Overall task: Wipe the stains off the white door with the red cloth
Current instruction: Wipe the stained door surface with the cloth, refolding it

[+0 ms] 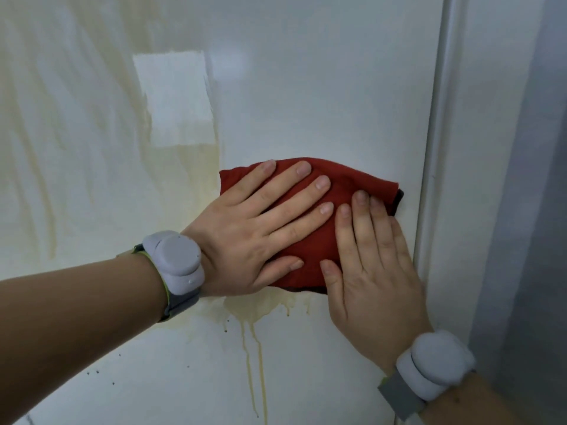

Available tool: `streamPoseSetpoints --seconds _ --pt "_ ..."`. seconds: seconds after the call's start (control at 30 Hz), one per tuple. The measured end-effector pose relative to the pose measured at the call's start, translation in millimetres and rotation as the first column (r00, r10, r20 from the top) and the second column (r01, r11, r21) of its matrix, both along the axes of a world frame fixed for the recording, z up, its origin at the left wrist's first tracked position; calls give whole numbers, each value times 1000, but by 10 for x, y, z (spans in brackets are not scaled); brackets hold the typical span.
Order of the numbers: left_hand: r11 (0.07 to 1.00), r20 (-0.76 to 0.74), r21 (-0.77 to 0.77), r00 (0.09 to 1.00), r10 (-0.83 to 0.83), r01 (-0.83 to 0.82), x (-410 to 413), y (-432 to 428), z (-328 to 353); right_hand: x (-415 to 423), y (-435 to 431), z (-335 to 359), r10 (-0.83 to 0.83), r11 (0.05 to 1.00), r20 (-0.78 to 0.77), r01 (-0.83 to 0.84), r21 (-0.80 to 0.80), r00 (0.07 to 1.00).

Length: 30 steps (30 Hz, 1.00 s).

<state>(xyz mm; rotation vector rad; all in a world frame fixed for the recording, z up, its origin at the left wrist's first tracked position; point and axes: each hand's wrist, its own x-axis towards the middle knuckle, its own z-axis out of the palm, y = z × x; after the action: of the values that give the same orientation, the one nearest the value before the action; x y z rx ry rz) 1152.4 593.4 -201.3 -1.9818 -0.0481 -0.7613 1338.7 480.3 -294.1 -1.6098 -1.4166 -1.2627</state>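
Note:
The white door (322, 87) fills the view. A folded red cloth (352, 185) lies flat against it near its right edge. My left hand (260, 228) presses on the cloth with straight, spread fingers. My right hand (371, 271) lies flat over the cloth's lower right part, fingers straight and pointing up. Yellowish stains (254, 308) spread just below the cloth, and thin drips (257, 363) run down from them. Paler yellow streaks (101, 133) cover the door's left side. Much of the cloth is hidden under both hands.
A cleaner white rectangle (175, 96) shows among the streaks above the cloth. The door's raised edge moulding (435, 148) runs vertically on the right, with a grey wall (530, 179) beyond it. Small dark specks (98, 371) dot the lower left of the door.

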Motion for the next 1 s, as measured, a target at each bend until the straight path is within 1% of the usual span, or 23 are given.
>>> streamPoseSetpoints --seconds 0.07,0.13,0.3,0.37,0.47,0.67,0.8,1.0 --pt "1000 -17 20 1000 13 -12 4 7 21 -19 17 -6 3 1000 -21 -3 6 1000" --pt "998 -41 63 999 27 -24 9 18 184 -52 45 115 12 999 -45 -10 38 999" --pt "990 -23 141 999 26 -23 26 -8 1087 -55 104 965 -22 994 -43 27 109 999" --pt "986 -13 159 999 41 -38 23 10 1258 -40 109 1143 -25 992 -29 29 120 999" --pt "988 39 149 999 21 -27 31 11 1177 -20 92 1112 -39 994 -8 39 102 999" --pt "992 133 118 991 15 -31 70 -8 956 -11 121 1015 -55 990 21 52 130 998" --pt "994 113 95 993 38 -49 57 -8 712 -10 98 777 -40 995 16 39 90 999" --pt "996 101 59 993 61 -67 31 1 364 -10 98 448 -8 997 20 6 76 1000"
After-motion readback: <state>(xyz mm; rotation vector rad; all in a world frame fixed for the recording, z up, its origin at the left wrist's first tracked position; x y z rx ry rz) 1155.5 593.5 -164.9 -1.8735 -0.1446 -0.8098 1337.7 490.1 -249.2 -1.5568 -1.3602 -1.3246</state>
